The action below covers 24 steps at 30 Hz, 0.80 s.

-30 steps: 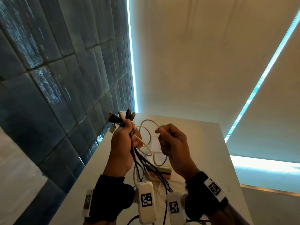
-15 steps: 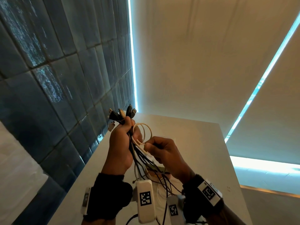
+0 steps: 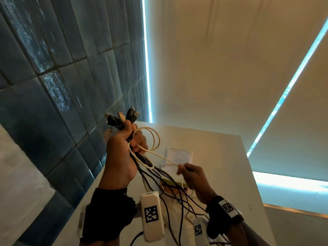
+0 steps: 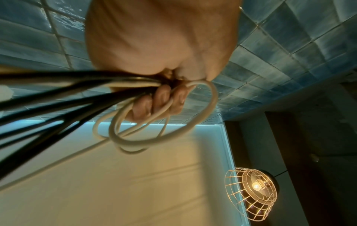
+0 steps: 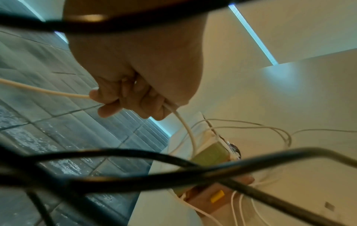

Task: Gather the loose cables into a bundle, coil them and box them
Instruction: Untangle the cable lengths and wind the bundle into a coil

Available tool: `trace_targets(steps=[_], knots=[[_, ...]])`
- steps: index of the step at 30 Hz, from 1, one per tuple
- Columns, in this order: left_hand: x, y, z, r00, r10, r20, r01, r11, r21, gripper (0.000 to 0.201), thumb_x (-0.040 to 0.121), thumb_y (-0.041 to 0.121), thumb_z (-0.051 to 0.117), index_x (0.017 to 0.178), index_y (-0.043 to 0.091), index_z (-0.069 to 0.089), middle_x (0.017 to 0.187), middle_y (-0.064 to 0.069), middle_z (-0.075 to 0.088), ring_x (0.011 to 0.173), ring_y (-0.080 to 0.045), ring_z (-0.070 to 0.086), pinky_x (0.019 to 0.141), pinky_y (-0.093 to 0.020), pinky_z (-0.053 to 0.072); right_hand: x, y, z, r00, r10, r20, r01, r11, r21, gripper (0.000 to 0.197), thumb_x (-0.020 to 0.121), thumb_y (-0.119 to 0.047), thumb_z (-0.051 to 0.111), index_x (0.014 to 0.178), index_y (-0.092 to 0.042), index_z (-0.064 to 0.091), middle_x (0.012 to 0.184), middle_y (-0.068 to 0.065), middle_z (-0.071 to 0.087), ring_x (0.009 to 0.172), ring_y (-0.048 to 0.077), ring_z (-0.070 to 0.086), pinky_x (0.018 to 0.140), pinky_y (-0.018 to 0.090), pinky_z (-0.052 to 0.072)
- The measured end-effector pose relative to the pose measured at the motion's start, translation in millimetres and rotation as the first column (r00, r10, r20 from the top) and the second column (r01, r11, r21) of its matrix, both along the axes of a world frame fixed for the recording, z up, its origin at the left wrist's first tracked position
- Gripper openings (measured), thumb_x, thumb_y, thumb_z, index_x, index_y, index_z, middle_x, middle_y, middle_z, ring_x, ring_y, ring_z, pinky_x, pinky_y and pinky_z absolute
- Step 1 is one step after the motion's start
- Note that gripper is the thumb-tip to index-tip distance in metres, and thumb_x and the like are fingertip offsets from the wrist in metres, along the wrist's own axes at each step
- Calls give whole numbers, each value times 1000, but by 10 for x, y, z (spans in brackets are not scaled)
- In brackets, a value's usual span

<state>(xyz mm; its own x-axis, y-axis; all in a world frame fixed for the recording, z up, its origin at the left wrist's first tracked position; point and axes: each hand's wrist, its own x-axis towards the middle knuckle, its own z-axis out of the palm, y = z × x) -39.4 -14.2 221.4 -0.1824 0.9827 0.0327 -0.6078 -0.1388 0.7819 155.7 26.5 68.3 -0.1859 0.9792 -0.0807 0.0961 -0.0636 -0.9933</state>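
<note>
Hidden or unclear: the box on the table is mostly covered by hanging cables; only a green edge and brownish side show, and I cannot tell whether it is open. The lower ends of the black cables run out of the bottom of the head view. The right wrist view is crossed by blurred black cables close to the lens.

Left hand: raised, fist clamped round the bundle of black cables, their plugs sticking up above the knuckles. Loops of the white cable hang off the fingers.

Right hand: lower and to the right, apart from the left hand, fingers curled and pinching the white cable, which stretches taut between the two hands.

Surface: a pale table with a clear plastic sleeve lying beyond the box, and thin white cables loose on it.

Room: dark blue-grey tiled wall on the left, pale blinds edged with bright strips of light.

Only from the left wrist: a wire-caged pendant lamp, lit, and the white cable's coil seen from beneath.

Only from the right wrist: the white cable leaving the bottom of the fist and dropping towards the box.
</note>
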Motion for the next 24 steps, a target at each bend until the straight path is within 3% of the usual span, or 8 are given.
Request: trace_targets(steps=[7, 11, 15, 19, 22, 24], knots=[[17, 4, -37, 999, 2, -39, -3, 999, -42, 36, 100, 29, 34, 69, 16, 44, 44, 6, 28, 39, -7, 23, 43, -23, 19, 30, 74, -169, 987, -133, 90, 146, 977, -157, 32, 100, -21, 52, 79, -1, 66, 44, -6, 38, 36, 8, 28, 38, 21, 24], [62, 61, -151, 998, -3, -64, -6, 991, -137, 34, 100, 31, 37, 71, 16, 45, 44, 6, 30, 36, -7, 27, 37, -19, 25, -92, 89, 248, 962, -221, -158, 210, 974, -80, 22, 99, -17, 51, 85, -3, 61, 51, 0, 38, 39, 11, 28, 38, 21, 23], [135, 99, -212, 994, 3, -109, -25, 979, -205, 34, 100, 32, 37, 73, 15, 47, 45, 5, 35, 39, -9, 31, 40, -22, 31, -233, -61, 856, 943, -8, -334, 73, 981, 182, 13, 99, -11, 51, 89, -5, 57, 58, -1, 42, 44, 10, 28, 41, 20, 24], [200, 94, -176, 981, 55, -187, -96, 971, -217, 34, 101, 31, 38, 73, 13, 47, 45, 4, 40, 47, -13, 33, 52, -29, 30, -346, -251, 1115, 946, 249, -208, -132, 881, 454, 11, 96, -2, 52, 87, -3, 58, 59, -9, 49, 48, 3, 37, 45, 14, 32], [226, 84, -135, 976, 91, -196, -134, 966, -223, 35, 101, 30, 39, 73, 11, 49, 54, -2, 46, 52, -16, 39, 53, -29, 35, -403, -301, 1072, 933, 331, -139, -220, 834, 506, 21, 92, 10, 51, 83, -6, 62, 65, -11, 56, 55, 0, 46, 53, 11, 38], [218, 87, -147, 983, 73, -170, -111, 968, -225, 34, 100, 32, 39, 74, 12, 48, 54, -2, 45, 50, -16, 36, 46, -26, 33, -409, -304, 1021, 928, 358, -104, -266, 831, 489, 21, 89, 11, 52, 83, -6, 64, 66, -12, 58, 59, 0, 49, 58, 11, 41]])
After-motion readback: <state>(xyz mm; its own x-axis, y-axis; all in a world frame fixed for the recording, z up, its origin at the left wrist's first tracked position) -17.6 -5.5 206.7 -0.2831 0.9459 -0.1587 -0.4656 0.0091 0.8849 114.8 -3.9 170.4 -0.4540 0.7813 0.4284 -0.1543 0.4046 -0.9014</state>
